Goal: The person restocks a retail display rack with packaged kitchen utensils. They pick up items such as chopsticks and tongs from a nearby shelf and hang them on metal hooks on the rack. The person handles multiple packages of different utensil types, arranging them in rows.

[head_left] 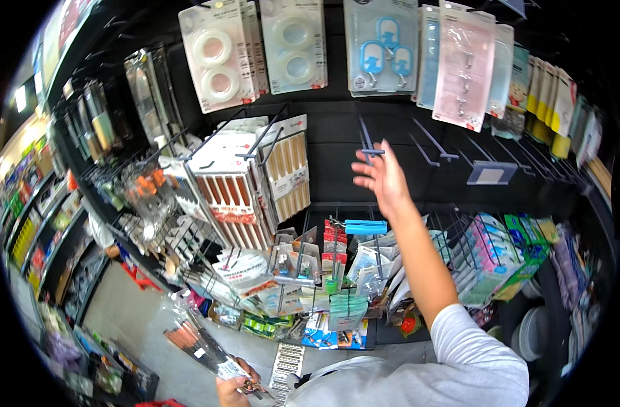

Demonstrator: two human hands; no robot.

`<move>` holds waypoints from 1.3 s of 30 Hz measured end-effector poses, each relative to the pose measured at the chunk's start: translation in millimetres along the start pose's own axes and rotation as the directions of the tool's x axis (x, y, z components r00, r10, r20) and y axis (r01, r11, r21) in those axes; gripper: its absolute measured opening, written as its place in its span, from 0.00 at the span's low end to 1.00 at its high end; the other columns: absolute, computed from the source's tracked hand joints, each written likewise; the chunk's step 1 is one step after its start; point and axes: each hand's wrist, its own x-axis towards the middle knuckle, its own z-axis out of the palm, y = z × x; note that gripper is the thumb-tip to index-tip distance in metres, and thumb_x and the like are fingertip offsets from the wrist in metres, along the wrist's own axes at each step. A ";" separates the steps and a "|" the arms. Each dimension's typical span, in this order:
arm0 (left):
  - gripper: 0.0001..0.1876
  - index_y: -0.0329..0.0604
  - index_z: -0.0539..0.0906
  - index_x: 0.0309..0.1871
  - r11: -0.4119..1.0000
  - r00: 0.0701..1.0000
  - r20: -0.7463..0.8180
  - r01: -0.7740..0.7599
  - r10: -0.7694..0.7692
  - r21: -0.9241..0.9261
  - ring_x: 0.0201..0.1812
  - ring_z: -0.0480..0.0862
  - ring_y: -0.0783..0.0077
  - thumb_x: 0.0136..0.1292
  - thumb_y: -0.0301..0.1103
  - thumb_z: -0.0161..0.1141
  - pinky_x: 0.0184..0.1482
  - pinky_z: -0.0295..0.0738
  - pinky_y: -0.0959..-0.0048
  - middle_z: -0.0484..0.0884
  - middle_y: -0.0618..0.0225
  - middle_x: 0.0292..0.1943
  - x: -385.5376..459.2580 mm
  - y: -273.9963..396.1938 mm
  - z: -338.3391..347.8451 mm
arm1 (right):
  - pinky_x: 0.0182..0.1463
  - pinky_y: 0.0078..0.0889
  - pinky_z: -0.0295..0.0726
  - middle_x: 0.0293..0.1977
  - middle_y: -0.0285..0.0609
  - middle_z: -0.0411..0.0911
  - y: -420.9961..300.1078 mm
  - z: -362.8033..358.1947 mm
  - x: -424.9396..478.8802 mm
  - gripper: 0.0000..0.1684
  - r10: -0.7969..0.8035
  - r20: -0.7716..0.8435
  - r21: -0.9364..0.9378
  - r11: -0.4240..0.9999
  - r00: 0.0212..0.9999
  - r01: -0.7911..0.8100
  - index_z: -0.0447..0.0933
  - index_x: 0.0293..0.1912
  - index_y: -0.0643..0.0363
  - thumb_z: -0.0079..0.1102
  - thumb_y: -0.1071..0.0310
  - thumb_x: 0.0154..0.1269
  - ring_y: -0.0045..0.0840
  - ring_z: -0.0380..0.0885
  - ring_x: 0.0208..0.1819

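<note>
My left hand (233, 382), low in the picture, grips clear-wrapped packs of dark sticks with reddish-brown ends (200, 341), which look like chopsticks. The packs slant up and leftward from my fingers. My raised right hand (386, 180) has its fingers apart and holds nothing. It is at the front end of a dark metal display hook (365, 133) that carries no goods; whether the fingers touch it I cannot tell. Left of that hook hang boxed chopsticks, one with brown sticks (223, 196) and one with pale wooden sticks (289, 173).
Overhead hang carded tape rolls (216, 66), blue adhesive hooks (384, 51) and a pink hook card (463, 66). More hooks (434, 137) project at right. Below hang blue-handled pliers (365, 227) and glove packs (244, 269). A red stool (139, 277) stands on the aisle floor.
</note>
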 end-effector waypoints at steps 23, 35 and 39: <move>0.16 0.31 0.75 0.42 0.949 0.941 -0.201 0.298 -0.273 0.104 0.18 0.77 0.68 0.46 0.24 0.59 0.17 0.71 0.72 0.79 0.58 0.24 78.6 67.9 -125.6 | 0.15 0.18 0.54 0.19 0.32 0.65 -10.7 84.8 102.6 0.20 0.310 -0.003 -0.032 0.950 0.951 -0.310 0.61 0.31 0.53 0.55 0.50 0.63 0.14 0.57 0.13; 0.03 0.39 0.73 0.23 0.906 0.884 -0.255 0.419 -0.391 0.064 0.18 0.76 0.63 0.49 0.23 0.55 0.22 0.75 0.63 0.76 0.58 0.17 92.7 32.6 -131.7 | 0.14 0.21 0.56 0.18 0.35 0.66 1.5 107.0 107.4 0.21 0.292 -0.028 -0.037 0.955 0.956 -0.293 0.60 0.33 0.53 0.58 0.50 0.60 0.17 0.56 0.11; 0.06 0.41 0.71 0.20 0.910 0.891 -0.261 0.405 -0.370 0.092 0.15 0.73 0.62 0.47 0.26 0.57 0.22 0.74 0.60 0.72 0.60 0.15 90.7 31.6 -109.8 | 0.17 0.24 0.58 0.18 0.34 0.66 6.7 112.7 110.2 0.20 0.310 -0.002 -0.070 0.948 0.951 -0.310 0.63 0.35 0.54 0.56 0.48 0.61 0.17 0.57 0.13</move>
